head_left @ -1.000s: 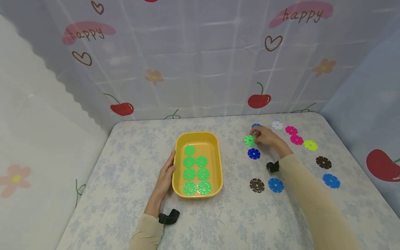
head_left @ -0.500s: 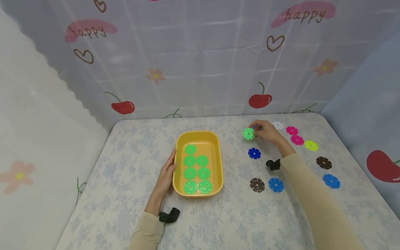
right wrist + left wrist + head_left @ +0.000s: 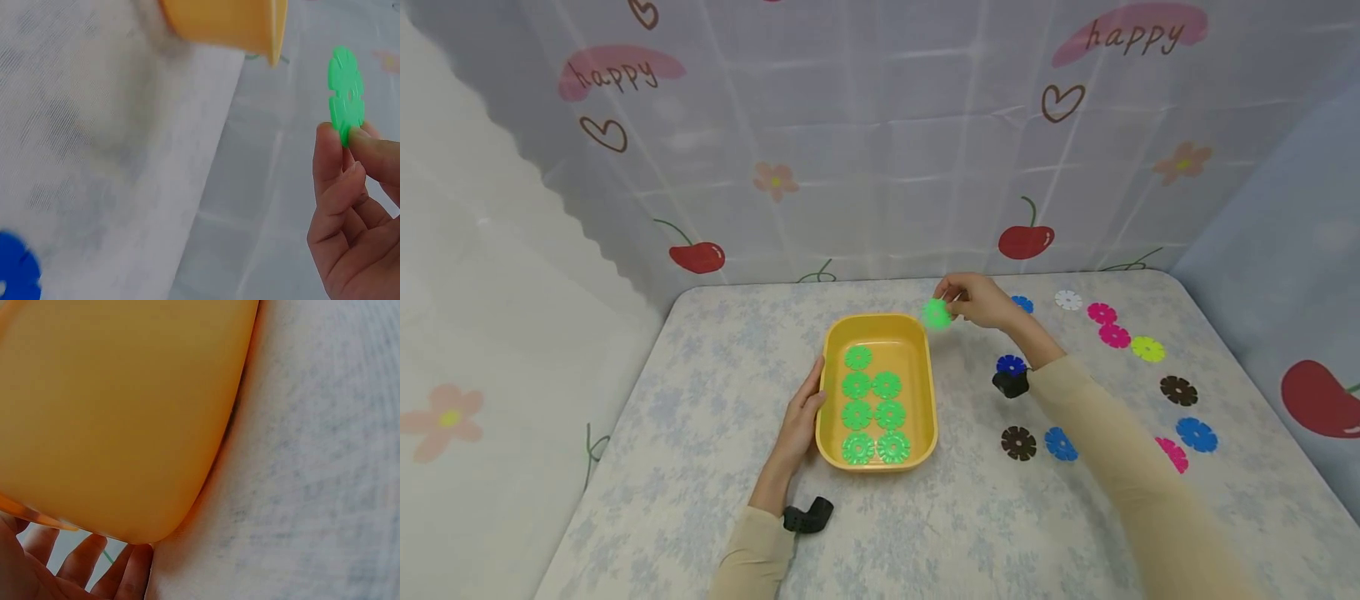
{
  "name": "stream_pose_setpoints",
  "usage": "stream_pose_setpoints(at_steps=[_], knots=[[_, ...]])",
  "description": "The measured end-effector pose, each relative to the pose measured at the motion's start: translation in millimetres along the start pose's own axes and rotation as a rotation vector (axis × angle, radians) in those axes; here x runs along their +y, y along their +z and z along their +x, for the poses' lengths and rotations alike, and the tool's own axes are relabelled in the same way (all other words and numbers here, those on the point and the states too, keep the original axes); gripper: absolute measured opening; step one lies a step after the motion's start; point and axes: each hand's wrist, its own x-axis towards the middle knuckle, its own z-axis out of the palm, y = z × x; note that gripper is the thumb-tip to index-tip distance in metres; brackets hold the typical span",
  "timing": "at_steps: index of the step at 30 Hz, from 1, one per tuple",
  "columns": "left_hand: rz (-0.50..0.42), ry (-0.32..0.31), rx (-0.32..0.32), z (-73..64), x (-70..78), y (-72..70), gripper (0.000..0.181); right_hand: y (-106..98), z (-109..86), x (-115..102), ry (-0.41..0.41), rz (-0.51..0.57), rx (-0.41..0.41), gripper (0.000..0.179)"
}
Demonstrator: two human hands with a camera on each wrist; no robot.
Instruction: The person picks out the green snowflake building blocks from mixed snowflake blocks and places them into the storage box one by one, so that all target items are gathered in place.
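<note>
My right hand (image 3: 981,302) pinches a green notched plastic disc (image 3: 937,314), a snowflake building piece, between thumb and fingers. In the head view it is raised beside the far right corner of a yellow tray (image 3: 932,400). The right wrist view shows the disc (image 3: 347,94) almost edge-on above the fingertips. Resting against the tray's left outer wall is my left hand (image 3: 797,421), its thumb at the rim. The left wrist view shows fingers (image 3: 81,559) touching the outside of the wall. Several green discs (image 3: 857,414) lie flat in the tray, mostly in two columns.
Right of the tray lie loose discs: dark blue (image 3: 1011,365), partly hidden by the black wrist camera (image 3: 1011,383), brown (image 3: 1018,443), blue (image 3: 1197,434), white (image 3: 1068,300), yellow (image 3: 1147,348) and several pink ones (image 3: 1114,336). A printed curtain (image 3: 880,167) stands behind the table.
My right hand has lifted the green disc off the table and carried it left toward the tray. A pink disc at the right has come out from behind the sleeve. My left hand stays put.
</note>
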Motion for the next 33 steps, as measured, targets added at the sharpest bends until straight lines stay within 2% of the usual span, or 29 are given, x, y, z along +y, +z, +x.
stream_pose_setpoints(at_steps=[2,6,10,15,20,27,33], knots=[[-0.005,-0.011,-0.004,-1.0,2.4,-0.2,0.051,8.2,6.5,-10.1,-0.039,-0.010,-0.026,0.016],[-0.003,-0.024,-0.020,-6.9,17.5,1.1,0.053,24.1,18.6,-25.2,-0.093,-0.058,-0.072,0.017],[0.005,-0.022,-0.028,-10.7,27.7,2.8,0.054,36.6,27.3,-32.8,-0.118,-0.118,-0.105,0.022],[-0.014,0.001,-0.025,-5.0,14.8,2.6,0.052,49.2,33.0,-36.7,-0.091,-0.195,-0.118,0.028],[-0.025,0.008,-0.012,0.7,0.8,2.4,0.051,60.7,34.0,-36.4,-0.059,-0.277,-0.118,0.025],[-0.036,0.029,-0.016,0.4,0.0,1.2,0.051,72.3,33.1,-37.3,-0.068,-0.347,-0.118,0.019],[-0.037,0.018,-0.013,-0.3,0.6,-0.7,0.051,81.0,36.4,-38.5,-0.091,-0.394,-0.124,0.019]])
